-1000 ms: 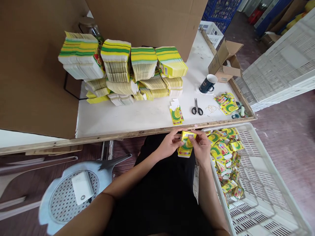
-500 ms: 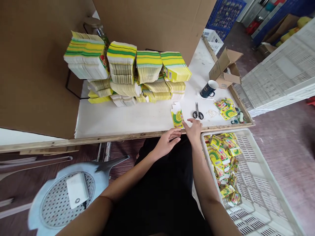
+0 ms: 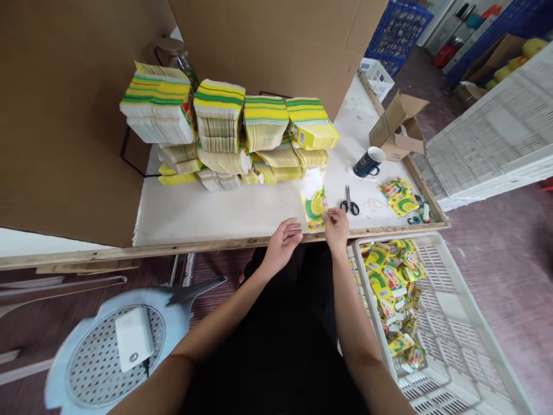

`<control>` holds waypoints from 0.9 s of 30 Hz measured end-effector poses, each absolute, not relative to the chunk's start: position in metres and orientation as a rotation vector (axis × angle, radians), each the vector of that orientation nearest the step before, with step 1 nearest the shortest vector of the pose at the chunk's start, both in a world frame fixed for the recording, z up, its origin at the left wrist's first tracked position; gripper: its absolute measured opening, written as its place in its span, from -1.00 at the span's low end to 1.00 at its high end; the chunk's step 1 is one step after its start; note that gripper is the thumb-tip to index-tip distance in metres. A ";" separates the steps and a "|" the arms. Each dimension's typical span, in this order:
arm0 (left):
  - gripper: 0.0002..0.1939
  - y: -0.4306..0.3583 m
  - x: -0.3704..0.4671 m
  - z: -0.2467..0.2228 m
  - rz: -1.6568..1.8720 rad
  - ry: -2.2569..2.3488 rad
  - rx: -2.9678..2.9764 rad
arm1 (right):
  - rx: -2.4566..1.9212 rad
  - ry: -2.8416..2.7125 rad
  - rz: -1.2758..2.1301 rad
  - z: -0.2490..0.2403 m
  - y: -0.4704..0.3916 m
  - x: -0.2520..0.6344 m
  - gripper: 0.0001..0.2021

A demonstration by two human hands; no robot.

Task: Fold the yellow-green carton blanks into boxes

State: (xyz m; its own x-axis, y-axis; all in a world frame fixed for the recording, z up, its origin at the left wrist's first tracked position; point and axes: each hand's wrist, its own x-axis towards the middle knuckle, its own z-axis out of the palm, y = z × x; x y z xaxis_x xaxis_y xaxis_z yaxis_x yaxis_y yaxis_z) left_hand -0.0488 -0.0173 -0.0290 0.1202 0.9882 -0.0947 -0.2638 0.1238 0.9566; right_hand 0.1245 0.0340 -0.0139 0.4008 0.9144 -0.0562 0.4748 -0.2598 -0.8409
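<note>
White worktop (image 3: 203, 210) with a wooden rim, set before tall brown cardboard sheets (image 3: 276, 46); dark red floor below.

Right hand (image 3: 337, 227): fingertips pinched on the right side of a flat yellow-green carton (image 3: 314, 203), close to its front corner. Carton lies at the worktop's front edge, right of the middle, white flaps toward the back; its outline is blurred. Left hand (image 3: 283, 241): released, fingers loosely curled, at the front edge, apart from the carton.

Just right of the carton: black-handled scissors (image 3: 349, 202), then thin loops (image 3: 375, 204). Printed packets (image 3: 400, 197) near the front right corner. Dark mug (image 3: 367, 163) farther back, open cardboard box (image 3: 400, 129) by the right edge. Carton stacks (image 3: 220, 115) in tiers toward the back.

Below the front edge, right: white crate (image 3: 458, 302), yellow-green packs (image 3: 391, 282) inside. Left: grey-blue stool (image 3: 95, 346) bearing a white device (image 3: 133, 337).
</note>
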 end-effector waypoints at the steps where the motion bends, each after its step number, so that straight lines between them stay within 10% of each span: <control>1: -0.31 -0.015 -0.049 -0.028 1.185 0.953 0.943 | -1.805 -1.153 0.763 -0.012 0.022 0.123 -0.78; 8: -0.36 -0.016 -0.044 -0.011 0.988 0.505 0.883 | -1.155 -0.585 1.326 -0.008 -0.058 0.105 -0.60; 27: -0.39 -0.037 -0.027 -0.002 1.019 0.794 0.995 | -1.393 -0.873 1.065 -0.004 -0.089 0.106 -0.62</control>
State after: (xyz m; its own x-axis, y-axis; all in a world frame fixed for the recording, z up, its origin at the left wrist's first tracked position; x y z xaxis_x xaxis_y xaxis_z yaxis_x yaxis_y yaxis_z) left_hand -0.0274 -0.0368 -0.0022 0.3348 0.9388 -0.0817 -0.3094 0.1914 0.9315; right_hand 0.1063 -0.0886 -0.0044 0.3188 0.9402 -0.1201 -0.0660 -0.1044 -0.9923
